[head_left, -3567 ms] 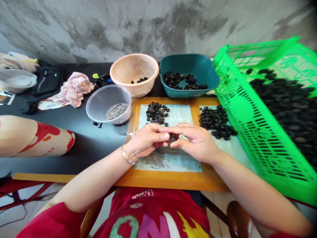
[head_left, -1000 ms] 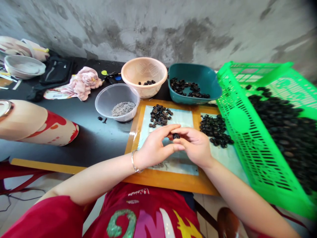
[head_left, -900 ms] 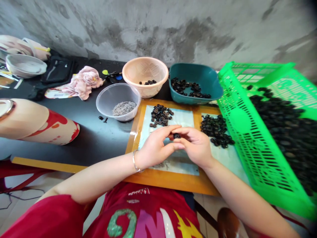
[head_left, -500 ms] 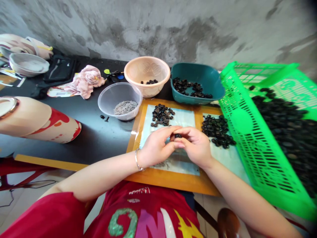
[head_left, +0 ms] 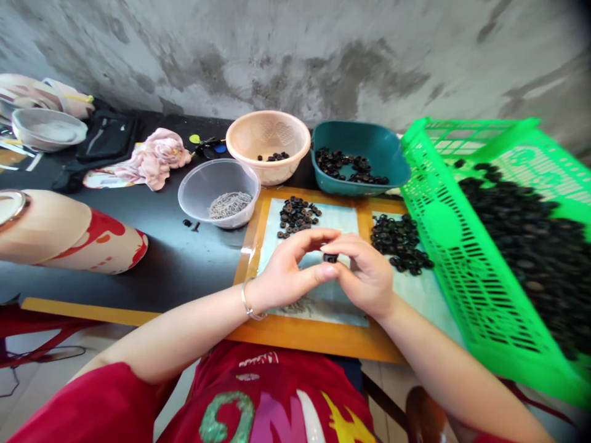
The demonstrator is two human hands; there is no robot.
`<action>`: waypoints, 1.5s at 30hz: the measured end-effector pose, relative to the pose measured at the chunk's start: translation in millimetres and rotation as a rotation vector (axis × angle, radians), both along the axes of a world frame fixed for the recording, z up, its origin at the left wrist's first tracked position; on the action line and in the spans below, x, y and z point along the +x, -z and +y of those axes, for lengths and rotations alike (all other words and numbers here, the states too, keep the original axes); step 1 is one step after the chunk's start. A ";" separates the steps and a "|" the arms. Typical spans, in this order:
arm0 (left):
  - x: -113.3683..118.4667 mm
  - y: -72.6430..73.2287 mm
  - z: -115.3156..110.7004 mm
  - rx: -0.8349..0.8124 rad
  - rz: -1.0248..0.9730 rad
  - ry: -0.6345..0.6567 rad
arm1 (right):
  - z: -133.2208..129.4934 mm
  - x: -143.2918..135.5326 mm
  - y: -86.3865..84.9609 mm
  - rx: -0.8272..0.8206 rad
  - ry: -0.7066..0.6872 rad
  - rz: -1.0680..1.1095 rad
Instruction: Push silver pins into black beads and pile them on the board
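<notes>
A small black part (head_left: 329, 258) is pinched between the fingertips of both hands over the light blue sheet (head_left: 318, 307). My left hand (head_left: 290, 267), a bracelet at its wrist, has its thumb and fingertips against the part. On the other side my right hand (head_left: 367, 274) grips it too, fingers curled. Just beyond the hands lies a pile of small black round pieces (head_left: 298, 215). A second pile of black rings (head_left: 401, 241) is to the right. Thin metal pieces (head_left: 298, 306) are partly hidden beneath my left hand.
Behind stand a clear bowl (head_left: 184, 192) of metal pins, a pink bowl (head_left: 234, 143) and a teal basin (head_left: 364, 136) with black parts. A green crate (head_left: 443, 224) of black parts is at right. At left are a large cup (head_left: 69, 240) and a pink cloth (head_left: 157, 157).
My left thumb and fingers have spread a little wider apart around the black part, which shows more clearly. The whole view has shifted slightly.
</notes>
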State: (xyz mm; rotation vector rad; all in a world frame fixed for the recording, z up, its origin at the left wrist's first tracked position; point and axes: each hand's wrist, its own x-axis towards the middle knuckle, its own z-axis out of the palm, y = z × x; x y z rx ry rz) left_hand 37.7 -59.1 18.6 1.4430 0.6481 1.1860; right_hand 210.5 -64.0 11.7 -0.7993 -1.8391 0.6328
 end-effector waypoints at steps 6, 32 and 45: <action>-0.2 2.4 5.0 -0.354 -0.140 0.114 | 7.8 7.7 -12.8 0.213 0.120 -0.170; 0.1 -0.1 4.7 -0.606 -0.131 0.186 | 13.5 14.9 -16.5 0.462 0.122 -0.401; -2.0 -0.9 7.2 -0.798 -0.240 0.237 | 17.0 11.1 -14.1 0.235 0.033 -0.310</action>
